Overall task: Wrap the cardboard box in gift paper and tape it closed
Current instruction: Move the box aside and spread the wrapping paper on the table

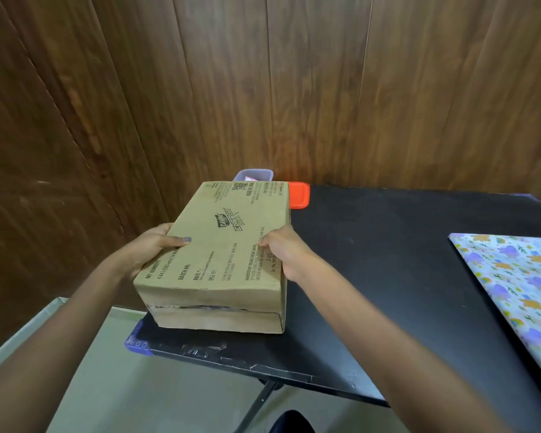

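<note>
At the table's near-left corner, my left hand and right hand clasp the cardboard box; I should carry it level rightward onto the gift paper.

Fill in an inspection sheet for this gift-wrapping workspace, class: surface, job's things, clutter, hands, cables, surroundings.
Surface: black rectangular table, scuffed along its near edge.
Job's things: brown printed cardboard box at the table's near left corner, unwrapped; sheet of pastel animal-print gift paper lying flat at the right, apart from the box; no tape seen.
Clutter: flat orange plastic lid and translucent purple plastic tub behind the box, by the wall.
Hands: left hand grips the box's left side; right hand grips its right side.
Cables: nothing seen.
Surroundings: dark wood-panelled wall; pale floor below.
</note>
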Demonstrator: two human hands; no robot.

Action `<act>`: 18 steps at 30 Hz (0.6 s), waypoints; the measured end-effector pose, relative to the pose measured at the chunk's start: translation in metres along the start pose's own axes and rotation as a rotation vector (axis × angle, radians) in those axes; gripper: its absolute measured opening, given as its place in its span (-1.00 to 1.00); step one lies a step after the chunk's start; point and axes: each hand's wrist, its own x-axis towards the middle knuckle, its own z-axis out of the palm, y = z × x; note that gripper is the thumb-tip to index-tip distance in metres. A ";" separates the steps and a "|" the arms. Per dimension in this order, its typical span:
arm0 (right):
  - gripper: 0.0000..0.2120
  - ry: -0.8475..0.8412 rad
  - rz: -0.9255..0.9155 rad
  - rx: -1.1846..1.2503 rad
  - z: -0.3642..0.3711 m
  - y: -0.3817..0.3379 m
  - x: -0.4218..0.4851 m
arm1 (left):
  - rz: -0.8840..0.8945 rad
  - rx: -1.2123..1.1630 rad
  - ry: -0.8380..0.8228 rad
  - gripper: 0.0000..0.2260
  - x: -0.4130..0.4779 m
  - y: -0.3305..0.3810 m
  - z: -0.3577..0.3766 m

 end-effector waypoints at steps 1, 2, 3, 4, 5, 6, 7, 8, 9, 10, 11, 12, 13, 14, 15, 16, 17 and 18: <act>-0.19 -0.005 -0.007 0.001 -0.001 0.003 0.004 | -0.004 0.061 0.016 -0.65 0.001 0.002 -0.002; -0.22 -0.006 -0.009 -0.008 -0.001 0.003 0.007 | -0.009 0.099 0.026 -0.65 -0.001 0.005 -0.002; -0.30 -0.016 0.003 -0.014 -0.003 0.002 0.004 | -0.015 0.153 0.037 -0.65 -0.001 0.007 -0.001; -0.42 -0.014 0.013 -0.021 -0.004 0.001 0.001 | -0.004 0.202 0.051 -0.66 -0.005 0.010 0.002; -0.55 0.000 0.020 -0.029 -0.005 -0.001 -0.003 | 0.017 0.270 0.073 -0.66 -0.006 0.013 0.006; -0.65 0.006 0.007 -0.032 -0.009 -0.001 -0.004 | 0.061 0.354 0.119 -0.67 -0.009 0.017 0.012; -0.69 0.024 -0.019 -0.032 -0.013 -0.001 -0.007 | 0.118 0.450 0.190 -0.66 -0.011 0.020 0.017; -0.70 0.049 -0.041 -0.041 -0.017 -0.003 -0.009 | 0.170 0.528 0.265 -0.67 -0.013 0.025 0.025; -0.70 0.082 -0.067 -0.054 -0.023 -0.006 -0.015 | 0.227 0.550 0.311 -0.64 -0.013 0.028 0.034; -0.69 0.106 -0.094 -0.067 -0.027 -0.009 -0.019 | 0.266 0.539 0.330 -0.62 -0.014 0.033 0.043; -0.69 0.129 -0.119 -0.085 -0.032 -0.012 -0.023 | 0.310 0.510 0.324 -0.63 -0.012 0.038 0.054; -0.68 0.171 -0.136 -0.089 -0.042 -0.014 -0.029 | 0.362 0.489 0.290 -0.66 -0.011 0.044 0.071; -0.69 0.215 -0.151 -0.087 -0.050 -0.015 -0.032 | 0.404 0.450 0.242 -0.70 -0.008 0.048 0.088; -0.68 0.254 -0.166 -0.084 -0.059 -0.015 -0.033 | 0.434 0.405 0.186 -0.74 -0.009 0.053 0.107; -0.71 0.297 -0.188 -0.088 -0.073 -0.015 -0.036 | 0.465 0.362 0.124 -0.76 -0.006 0.057 0.130; -0.76 0.331 -0.213 -0.082 -0.085 -0.013 -0.038 | 0.494 0.325 0.072 -0.78 -0.005 0.060 0.150; -0.81 0.364 -0.229 -0.068 -0.102 -0.012 -0.041 | 0.515 0.293 0.014 -0.78 -0.002 0.063 0.172; -0.82 0.389 -0.236 -0.053 -0.118 -0.009 -0.044 | 0.524 0.265 -0.036 -0.77 0.000 0.065 0.192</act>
